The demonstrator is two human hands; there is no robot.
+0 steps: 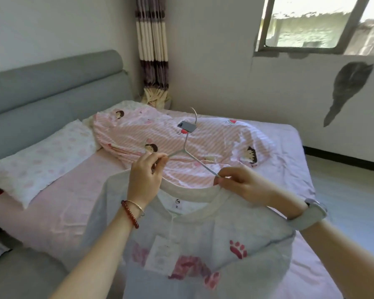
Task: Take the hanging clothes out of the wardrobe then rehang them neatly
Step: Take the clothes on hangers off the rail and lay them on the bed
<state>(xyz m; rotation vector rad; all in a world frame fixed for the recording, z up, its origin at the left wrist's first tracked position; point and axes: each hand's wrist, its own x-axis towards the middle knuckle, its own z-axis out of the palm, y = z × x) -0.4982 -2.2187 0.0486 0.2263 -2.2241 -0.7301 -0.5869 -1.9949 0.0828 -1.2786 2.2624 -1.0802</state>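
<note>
A light grey T-shirt with pink paw prints and a white tag lies in front of me over the bed. A thin white hanger pokes out of its neckline, hook pointing away. My left hand grips the hanger's left arm at the collar. My right hand pinches the hanger's right arm and the collar edge. A pink striped cartoon-print garment is spread on the bed beyond. No wardrobe is in view.
A phone lies on the pink striped garment. The bed has a pink sheet, a pillow at the left and a grey headboard. Curtain in the far corner, window at upper right, floor along the right.
</note>
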